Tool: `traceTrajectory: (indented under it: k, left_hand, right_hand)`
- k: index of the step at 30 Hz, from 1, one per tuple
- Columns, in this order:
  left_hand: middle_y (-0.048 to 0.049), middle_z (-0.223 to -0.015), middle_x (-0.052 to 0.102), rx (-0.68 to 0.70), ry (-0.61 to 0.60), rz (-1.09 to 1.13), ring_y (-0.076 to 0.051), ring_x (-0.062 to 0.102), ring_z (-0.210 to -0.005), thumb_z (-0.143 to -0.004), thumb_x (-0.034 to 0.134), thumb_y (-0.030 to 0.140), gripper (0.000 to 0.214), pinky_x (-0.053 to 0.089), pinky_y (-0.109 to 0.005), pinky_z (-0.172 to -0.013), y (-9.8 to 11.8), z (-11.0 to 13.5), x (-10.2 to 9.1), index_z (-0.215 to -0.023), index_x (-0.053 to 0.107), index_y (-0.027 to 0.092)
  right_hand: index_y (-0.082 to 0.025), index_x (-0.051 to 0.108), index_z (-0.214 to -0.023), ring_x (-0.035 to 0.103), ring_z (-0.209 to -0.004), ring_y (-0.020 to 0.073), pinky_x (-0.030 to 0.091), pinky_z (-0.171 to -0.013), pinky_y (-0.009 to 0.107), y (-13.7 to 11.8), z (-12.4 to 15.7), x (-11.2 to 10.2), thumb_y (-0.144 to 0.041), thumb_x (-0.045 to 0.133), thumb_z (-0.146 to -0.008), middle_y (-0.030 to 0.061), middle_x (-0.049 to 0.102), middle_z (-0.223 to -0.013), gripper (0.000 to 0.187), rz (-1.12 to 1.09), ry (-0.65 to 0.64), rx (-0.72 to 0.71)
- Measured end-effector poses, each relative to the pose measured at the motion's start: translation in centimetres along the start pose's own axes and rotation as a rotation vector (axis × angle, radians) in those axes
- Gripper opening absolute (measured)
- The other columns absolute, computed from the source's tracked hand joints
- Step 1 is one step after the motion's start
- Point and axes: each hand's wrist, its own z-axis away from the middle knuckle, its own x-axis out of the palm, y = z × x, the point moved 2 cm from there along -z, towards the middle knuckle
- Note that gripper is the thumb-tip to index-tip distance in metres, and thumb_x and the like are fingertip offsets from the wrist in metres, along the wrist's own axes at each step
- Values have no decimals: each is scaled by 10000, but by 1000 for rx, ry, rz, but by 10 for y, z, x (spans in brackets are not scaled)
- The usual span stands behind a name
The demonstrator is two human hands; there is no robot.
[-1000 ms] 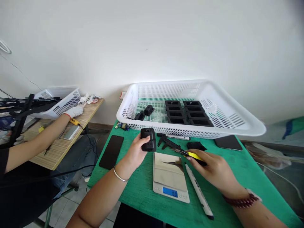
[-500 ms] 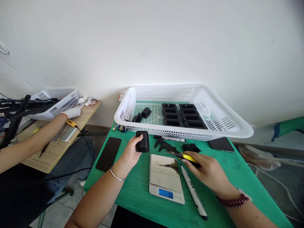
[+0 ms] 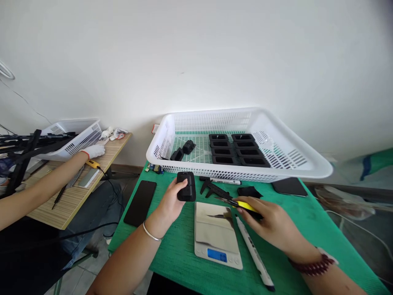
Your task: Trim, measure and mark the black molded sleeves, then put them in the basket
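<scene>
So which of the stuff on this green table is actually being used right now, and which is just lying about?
In use:
- black part, gripped by the left hand
- yellow tool, held by the right hand

Lying about, in neither hand:
- scale
- caliper
- pen
- phone
- basket with black trays in it

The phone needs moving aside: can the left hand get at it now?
Probably yes: the phone lies uncovered beside the left hand, though its grip holds a black part.
</scene>
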Motion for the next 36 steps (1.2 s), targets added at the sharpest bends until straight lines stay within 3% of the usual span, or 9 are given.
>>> traceTrajectory:
  k: [9,16,20,24,29,36]
  left_hand:
    - [-32,-968,670,94,7,70,-145,604,-899,-773,724,269,195,472,-273,-805,2,-2,2,-941,677,181]
    - [-33,-989,684,102,-78,156,-147,623,-917,-805,690,244,204,462,-265,-835,5,-2,4,-999,672,183]
    - [-30,-940,692,71,-98,155,-143,632,-875,-795,700,238,157,478,-245,-789,5,0,3,-939,692,175]
    - [-25,-886,691,35,-112,122,-127,627,-799,-790,706,237,145,489,-227,-702,5,4,4,-916,701,165]
    - [-26,-877,691,24,-83,100,-133,629,-783,-757,742,267,181,497,-231,-682,4,6,5,-903,702,166]
    - [-26,-864,687,21,-87,109,-135,638,-774,-781,721,309,203,497,-235,-679,3,6,4,-919,693,162]
  right_hand:
    - [-206,603,-1110,671,-857,188,538,-678,284,1,-4,-1,-336,466,-937,74,694,-974,257,58,25,4]
    - [-161,638,-791,560,-569,154,364,-529,278,-21,-10,-24,-455,504,-915,49,634,-648,347,398,187,-152]
    - [-165,611,-690,489,-502,138,289,-508,284,-46,-23,-39,-520,473,-913,39,584,-553,441,445,228,-155]
    - [-168,612,-674,482,-502,128,284,-517,277,-54,-33,-27,-451,504,-916,30,579,-538,388,412,278,-134]
    - [-165,617,-677,486,-503,124,285,-513,274,-38,-28,-1,-434,497,-925,21,574,-528,386,357,244,-115]
    - [-164,613,-666,472,-498,120,283,-518,278,-39,-22,5,-460,505,-919,15,555,-526,405,298,191,-148]
